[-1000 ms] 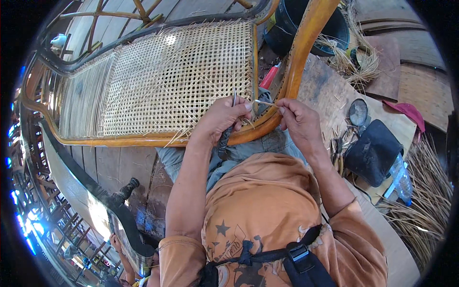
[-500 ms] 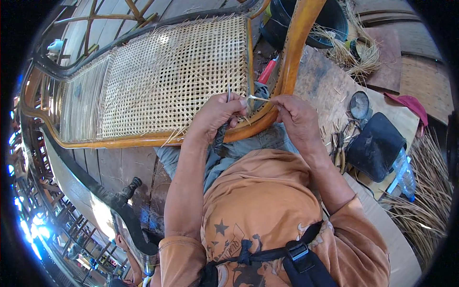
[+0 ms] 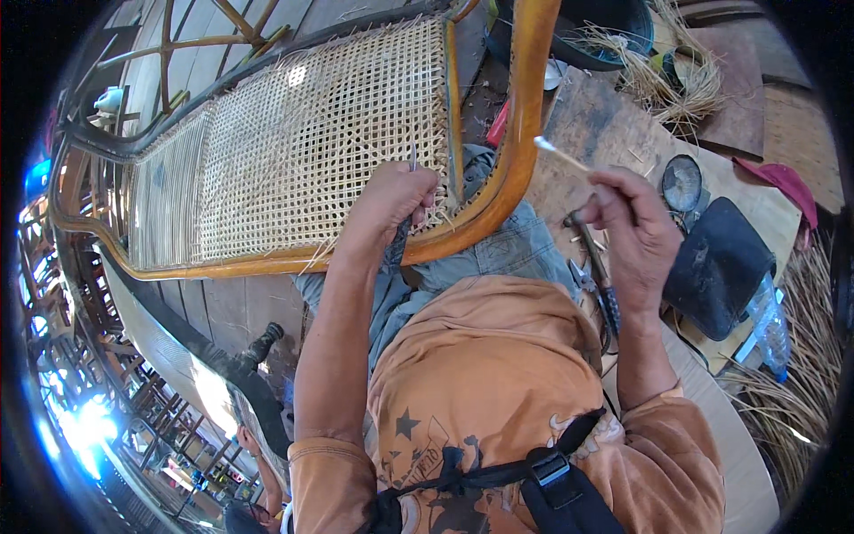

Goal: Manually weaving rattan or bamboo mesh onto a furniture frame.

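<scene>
My left hand (image 3: 400, 198) is closed round a slim knife (image 3: 413, 157); its narrow blade points up past my fist and its dark wrapped handle comes out below. That hand is over the near right corner of a woven cane panel (image 3: 320, 133), set in a curved orange-brown rattan frame (image 3: 525, 98). Between the thumb and fingertips of my right hand (image 3: 633, 236) is a thin pale stick (image 3: 562, 154) with a whitish end pointing up and left. The right hand is raised right of the frame, over a hammer (image 3: 594, 258) and pliers (image 3: 583, 278).
A board (image 3: 600, 116) with scattered cane bits lies to the right. On or beside it are a black pouch (image 3: 719, 267), a plastic bottle (image 3: 769, 329) and a red cap (image 3: 783, 185). A dark bucket (image 3: 614, 31) stands behind. Another person's arm (image 3: 260, 467) shows lower left.
My right hand has drawn back to the right with the stick, away from my left hand and the frame. The left hand still grips the knife by the cane corner.
</scene>
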The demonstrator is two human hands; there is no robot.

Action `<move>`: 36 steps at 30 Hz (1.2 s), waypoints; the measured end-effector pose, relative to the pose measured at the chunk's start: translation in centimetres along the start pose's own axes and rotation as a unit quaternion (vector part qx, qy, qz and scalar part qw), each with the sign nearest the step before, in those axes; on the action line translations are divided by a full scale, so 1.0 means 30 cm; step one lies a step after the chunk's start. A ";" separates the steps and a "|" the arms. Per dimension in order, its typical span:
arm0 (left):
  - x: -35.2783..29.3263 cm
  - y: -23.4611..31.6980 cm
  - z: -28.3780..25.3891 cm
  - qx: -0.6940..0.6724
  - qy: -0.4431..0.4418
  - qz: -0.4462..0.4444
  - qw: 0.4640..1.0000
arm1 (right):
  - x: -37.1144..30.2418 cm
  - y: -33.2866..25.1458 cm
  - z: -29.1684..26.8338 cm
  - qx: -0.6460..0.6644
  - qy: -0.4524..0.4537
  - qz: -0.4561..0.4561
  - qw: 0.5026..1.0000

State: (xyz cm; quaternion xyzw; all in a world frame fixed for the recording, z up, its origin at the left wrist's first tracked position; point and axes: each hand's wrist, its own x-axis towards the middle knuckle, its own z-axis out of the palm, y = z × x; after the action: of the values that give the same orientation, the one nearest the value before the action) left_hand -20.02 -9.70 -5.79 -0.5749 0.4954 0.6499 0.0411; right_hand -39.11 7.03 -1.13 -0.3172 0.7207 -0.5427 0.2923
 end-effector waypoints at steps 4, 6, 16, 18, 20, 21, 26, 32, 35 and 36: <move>0.024 0.008 0.009 0.025 0.021 0.007 0.999 | 0.016 0.029 -0.071 0.017 0.059 0.010 0.998; 0.035 0.017 0.017 0.053 0.031 -0.009 0.998 | 0.027 0.051 -0.092 0.035 0.065 0.013 0.997; 0.020 0.064 0.053 0.197 0.061 0.008 0.978 | 0.129 0.193 -0.116 0.056 0.083 0.043 0.994; 0.017 0.048 0.046 0.179 0.065 0.001 0.982 | 0.194 0.257 -0.091 0.040 0.068 0.043 0.996; 0.019 0.044 0.047 0.196 0.069 0.007 0.978 | 0.273 0.323 -0.051 0.003 0.053 0.012 0.998; 0.021 0.028 0.043 0.179 0.083 0.024 0.980 | 0.314 0.340 -0.025 0.004 0.047 0.010 0.999; -0.038 0.056 0.045 0.092 0.138 0.004 0.986 | 0.487 0.545 -0.018 -0.459 0.105 -0.282 0.836; -0.192 -0.042 -0.041 0.343 0.174 0.058 0.921 | 0.266 0.099 0.024 -0.231 -0.067 -0.109 0.965; -0.205 -0.083 -0.044 0.396 0.172 0.070 0.899 | 0.181 0.036 0.183 -0.218 -0.241 -0.209 0.922; -0.199 -0.097 -0.044 0.387 0.172 0.072 0.903 | 0.167 0.028 0.229 -0.226 -0.245 -0.212 0.919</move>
State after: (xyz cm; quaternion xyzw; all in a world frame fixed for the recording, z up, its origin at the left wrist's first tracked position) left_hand -15.27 -6.06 -2.61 -0.5796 0.7473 0.2990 0.1275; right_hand -37.11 -0.78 -3.99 -0.6432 0.6457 -0.3200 0.2589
